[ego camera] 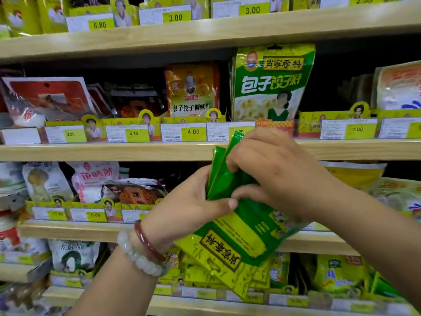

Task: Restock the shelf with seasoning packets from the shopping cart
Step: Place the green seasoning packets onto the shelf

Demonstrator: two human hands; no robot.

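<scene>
"4.00" on shelf price tag (pixel 193 132)

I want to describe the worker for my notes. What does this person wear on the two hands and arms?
Both forearms are bare, with no sleeves in view and no gloves. The left hand has two bracelets at the wrist: a dark red bangle and a string of pale, whitish-green round beads. The right hand and its wrist show no jewellery.

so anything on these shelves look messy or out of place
Yes. On the middle shelf, the red packets at far left lie slumped and tilted instead of upright like the green packet. One shelf down, a dark packet lies flat. No spills or tears show.
</scene>
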